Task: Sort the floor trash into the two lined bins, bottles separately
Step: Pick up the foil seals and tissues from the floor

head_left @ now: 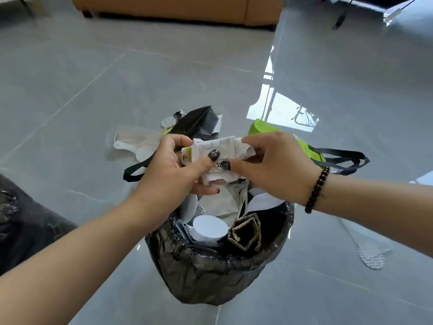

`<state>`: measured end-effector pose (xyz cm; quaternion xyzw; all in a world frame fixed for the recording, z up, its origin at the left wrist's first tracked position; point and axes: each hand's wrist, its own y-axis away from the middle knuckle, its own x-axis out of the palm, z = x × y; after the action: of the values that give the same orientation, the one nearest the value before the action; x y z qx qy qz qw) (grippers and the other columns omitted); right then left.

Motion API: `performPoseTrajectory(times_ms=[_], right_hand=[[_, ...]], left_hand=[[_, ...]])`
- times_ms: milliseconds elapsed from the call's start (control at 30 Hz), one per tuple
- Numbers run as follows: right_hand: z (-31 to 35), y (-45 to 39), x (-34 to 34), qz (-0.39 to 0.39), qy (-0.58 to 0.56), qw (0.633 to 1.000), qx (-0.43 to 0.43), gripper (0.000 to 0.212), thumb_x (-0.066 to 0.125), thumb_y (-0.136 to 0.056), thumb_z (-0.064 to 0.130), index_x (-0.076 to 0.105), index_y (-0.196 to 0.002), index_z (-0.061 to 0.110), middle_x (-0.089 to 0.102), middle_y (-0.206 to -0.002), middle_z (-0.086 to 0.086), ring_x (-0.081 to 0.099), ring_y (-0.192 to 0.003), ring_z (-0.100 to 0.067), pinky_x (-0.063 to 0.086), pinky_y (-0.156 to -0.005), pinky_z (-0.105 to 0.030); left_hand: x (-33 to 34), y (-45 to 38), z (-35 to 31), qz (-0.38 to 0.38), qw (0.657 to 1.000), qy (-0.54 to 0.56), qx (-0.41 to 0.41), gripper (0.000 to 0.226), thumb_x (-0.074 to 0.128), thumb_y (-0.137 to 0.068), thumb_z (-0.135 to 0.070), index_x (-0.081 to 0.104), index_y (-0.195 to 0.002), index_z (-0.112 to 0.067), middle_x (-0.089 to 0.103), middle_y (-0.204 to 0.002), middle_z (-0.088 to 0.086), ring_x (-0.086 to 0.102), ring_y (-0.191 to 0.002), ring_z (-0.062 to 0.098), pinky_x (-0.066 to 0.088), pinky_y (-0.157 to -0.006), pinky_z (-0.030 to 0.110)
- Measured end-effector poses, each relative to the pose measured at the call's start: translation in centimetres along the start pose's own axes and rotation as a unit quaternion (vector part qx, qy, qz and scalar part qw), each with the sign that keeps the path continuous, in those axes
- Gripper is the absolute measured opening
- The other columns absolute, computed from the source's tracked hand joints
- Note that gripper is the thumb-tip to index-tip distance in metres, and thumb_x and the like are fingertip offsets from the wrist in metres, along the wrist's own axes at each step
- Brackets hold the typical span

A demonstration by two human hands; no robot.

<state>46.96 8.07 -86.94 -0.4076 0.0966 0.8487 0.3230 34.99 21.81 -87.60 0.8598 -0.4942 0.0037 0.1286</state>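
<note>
Hands, 2 of them, meet over 1 bin: the left hand (174, 167) and the right hand (273, 165) each pinch the same crumpled white paper (220, 156), thumbs pressed on its near face and fingers curled behind it. The paper hangs just above the far rim of the bin (210, 277), which wears a black liner bunched around its mouth. A bead bracelet (317, 190) circles the right wrist.

Inside the bin I count 1 folded piece of cardboard (246, 233) standing against the near right side, 1 white round cup (209, 227) beside it on its left, and a heap of white paper scraps behind them; how many scraps I cannot tell.

Beyond the bin, on the grey tile floor (93, 78), lie 1 black box (195, 123), 1 green bag (264, 129) with black strap handles, and 1 clear plastic wrapper (133, 141) to the left. 1 more printed wrapper (372, 259) lies on the floor to the right of the bin, well apart from it. A tan sofa (175, 8) stands at the far edge, with wide open floor between it and the pile.
</note>
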Motion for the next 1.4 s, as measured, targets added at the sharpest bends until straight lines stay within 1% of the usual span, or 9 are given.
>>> performPoseTrajectory(times_ms=[167,267,400,600,800,933,1067,1267,1400], right_hand=[[-0.4,0.6,0.2,-0.044,0.175,0.953,-0.244,0.009,0.061,-0.085,0.015,0.070,-0.083,0.015,0.059,-0.062,0.005,0.051,-0.049,-0.021,0.047,-0.042,-0.027],[-1.0,1.6,0.1,-0.019,0.153,0.968,-0.199,0.033,0.052,-0.078,0.019,0.070,-0.105,0.020,0.071,-0.076,0.003,0.062,-0.056,-0.021,0.053,-0.047,-0.032],[-2.7,3.2,-0.8,0.024,0.146,0.979,-0.143,0.031,0.053,-0.081,0.022,0.066,-0.109,0.021,0.065,-0.073,0.014,0.047,-0.054,-0.005,0.055,-0.054,-0.035],[-4.4,6.2,-3.1,0.000,0.087,0.985,-0.146,0.018,0.058,-0.081,0.016,0.072,-0.093,0.018,0.065,-0.075,0.013,0.055,-0.067,-0.002,0.049,-0.065,-0.016],[-7.6,8.1,-4.6,-0.097,0.037,0.991,-0.083,0.018,0.062,-0.075,0.009,0.074,-0.086,0.018,0.068,-0.073,0.010,0.059,-0.065,-0.002,0.051,-0.064,-0.016],[-9.6,8.8,-6.1,-0.128,0.025,0.991,-0.025,0.016,0.059,-0.075,0.015,0.073,-0.083,0.018,0.067,-0.068,0.009,0.061,-0.064,-0.006,0.049,-0.064,-0.013],[-14.1,9.6,-8.3,-0.168,0.067,0.977,0.116,0.014,0.070,-0.076,0.005,0.072,-0.084,0.017,0.067,-0.066,0.004,0.060,-0.069,-0.010,0.045,-0.063,-0.017],[-25.6,13.4,-8.9,-0.169,-0.244,0.805,0.514,0.021,0.067,-0.083,0.007,0.067,-0.103,0.001,0.070,-0.090,-0.012,0.065,-0.075,-0.025,0.053,-0.066,-0.030],[-31.5,17.0,-6.9,-0.138,-0.117,0.793,0.582,0.047,0.078,-0.075,0.026,0.062,-0.115,0.006,0.066,-0.112,-0.011,0.062,-0.099,-0.029,0.050,-0.087,-0.037]], left_hand=[[-0.7,-0.2,-0.2,-0.003,0.992,0.111,-0.063,0.049,0.074,-0.064,-0.025,0.053,-0.105,-0.010,0.071,-0.093,0.013,0.072,-0.076,0.025,0.059,-0.059,0.027],[-1.1,-0.2,0.5,-0.008,0.992,-0.114,0.053,0.038,0.088,-0.061,-0.025,0.064,-0.090,-0.019,0.068,-0.091,0.002,0.070,-0.076,0.019,0.060,-0.068,0.031],[-2.0,-1.0,2.5,0.038,0.867,-0.419,0.266,0.026,0.085,-0.067,-0.008,0.066,-0.077,-0.023,0.065,-0.069,-0.012,0.057,-0.061,0.006,0.041,-0.055,0.010],[-2.1,-2.3,4.3,0.075,0.781,-0.579,0.223,0.018,0.070,-0.082,-0.033,0.060,-0.096,-0.028,0.057,-0.087,-0.017,0.056,-0.084,0.009,0.046,-0.070,0.029],[0.4,-2.8,2.8,0.122,0.716,-0.628,0.279,0.065,0.045,-0.082,-0.059,0.045,-0.135,-0.023,0.047,-0.135,-0.006,0.042,-0.127,0.016,0.037,-0.106,0.040],[4.3,-3.2,-0.7,0.163,0.751,-0.562,0.305,0.046,0.051,-0.085,-0.045,0.053,-0.125,-0.022,0.057,-0.122,-0.007,0.051,-0.118,0.012,0.042,-0.099,0.043],[11.2,-2.6,-2.8,0.238,0.801,-0.459,0.301,0.018,0.059,-0.086,-0.014,0.068,-0.102,-0.015,0.062,-0.094,-0.013,0.052,-0.077,-0.018,0.036,-0.071,0.003],[24.7,-1.9,3.7,0.216,0.920,-0.318,0.081,0.021,0.060,-0.080,-0.012,0.065,-0.097,-0.023,0.060,-0.094,-0.015,0.049,-0.064,0.003,0.040,-0.063,0.016],[30.3,-2.0,11.7,0.110,0.969,-0.191,-0.108,0.022,0.057,-0.084,-0.014,0.057,-0.101,-0.029,0.054,-0.117,-0.004,0.050,-0.086,-0.006,0.039,-0.060,0.007]])
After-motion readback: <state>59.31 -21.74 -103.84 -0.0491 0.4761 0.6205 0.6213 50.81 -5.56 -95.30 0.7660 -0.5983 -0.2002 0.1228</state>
